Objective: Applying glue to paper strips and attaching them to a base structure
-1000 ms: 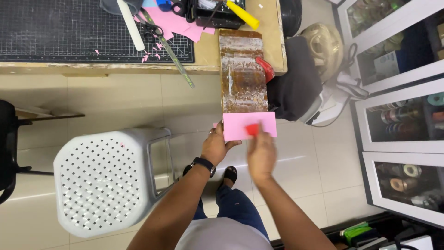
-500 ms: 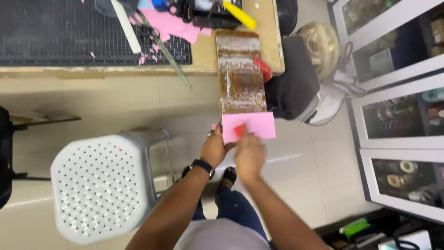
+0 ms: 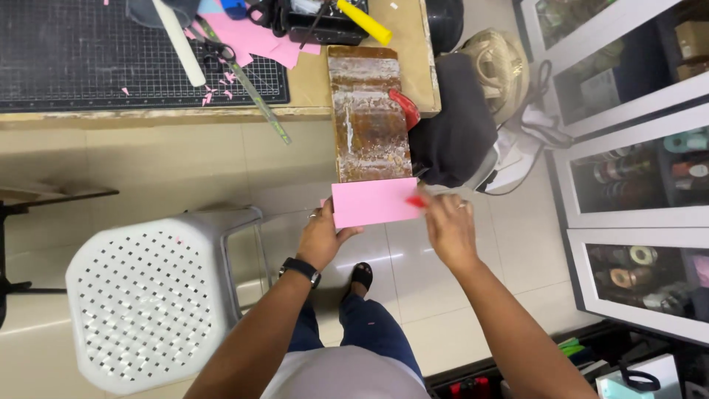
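Two hands on a pink sheet at the near end of a worn board.

The left hand [image 3: 323, 238], a black watch [image 3: 300, 270] on its wrist, grips the lower left corner of the pink sheet [image 3: 373, 201], thumb on top and fingers under it. The right hand [image 3: 450, 230] sits at the sheet's right edge, fingers closed on a small red tool [image 3: 416, 200] whose tip touches the paper. The sheet lies flat over the end of the board [image 3: 368, 114], a long rusty-brown plank that juts past the surface [image 3: 310, 81] toward the person, over the tiled floor. Beyond the hands, on the surface, lie a black cutting mat [image 3: 88, 52], scissors [image 3: 221, 52], a ruler [image 3: 258, 100] and pink offcuts. Left of the left hand stands a white perforated stool [image 3: 140, 295]; right of the right hand are glass-fronted cabinets [image 3: 635, 170].
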